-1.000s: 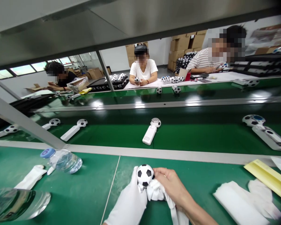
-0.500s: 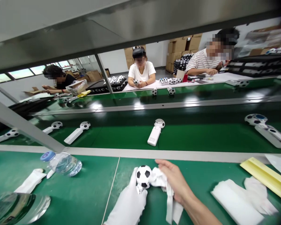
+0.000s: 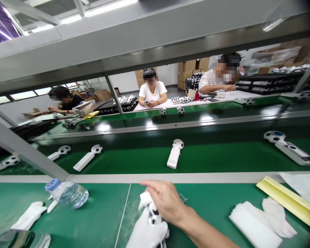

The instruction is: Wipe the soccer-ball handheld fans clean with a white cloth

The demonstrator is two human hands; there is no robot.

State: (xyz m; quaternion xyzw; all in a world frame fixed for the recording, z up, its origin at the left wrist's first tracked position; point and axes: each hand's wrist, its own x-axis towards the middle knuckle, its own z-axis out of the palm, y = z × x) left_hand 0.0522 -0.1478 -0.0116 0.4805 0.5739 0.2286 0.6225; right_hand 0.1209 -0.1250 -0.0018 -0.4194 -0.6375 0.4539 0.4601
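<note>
Along the near green workbench [image 3: 67, 224], at bottom centre, a person's white-gloved left hand [image 3: 147, 229] has its fingers curled tightly around a small black-and-white soccer ball [image 3: 154, 218], which is partly covered by a crumpled white cloth [image 3: 145, 200]. The bare right hand [image 3: 166, 201] reaches in above them, its fingers [image 3: 151, 185] together and stretched left, close over the cloth; whether they grip it, I cannot tell.

To the near left, a clear plastic water bottle [image 3: 69, 194] with a blue cap lies on its side, with water inside. A second bottle [image 3: 20, 240] is cut off at the corner, and a folded white cloth strip [image 3: 29, 216] lies between them. To the near right are a stack of white cloths [image 3: 253, 224] and a yellow strip [image 3: 286, 201].

Five soccer-ball handheld fans [image 3: 175, 155] lie on the middle green belt. Three seated co-workers [image 3: 152, 89] work at the far side, before stacked cardboard boxes [image 3: 191, 72].
</note>
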